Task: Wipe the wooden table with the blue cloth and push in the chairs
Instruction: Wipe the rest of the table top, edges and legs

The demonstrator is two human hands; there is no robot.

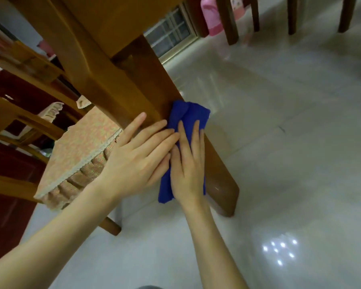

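Against the wooden leg (154,86) under the surface (121,21), you have the blue cloth (189,114) folded into a long pad and laid along the leg's outer face, from about its middle down toward its foot; the fold gives you a thick strip that follows the leg's length. Your right hand (188,174) lies flat on the cloth with straight fingers, pressing it to the wood and clasping nothing; your left hand (137,161), on the leg's left side, is likewise released and flat, its fingertips reaching the cloth's edge, likely to keep the pad from sliding round the corner. Left of the leg stands a chair (19,115) with a patterned cushion (79,149), its seat close beside the leg, touching or not I cannot tell; right of the leg the tiled floor (290,142) shines. You look to be in the wiping step, low down; whether that chair is fully pushed in I cannot tell.
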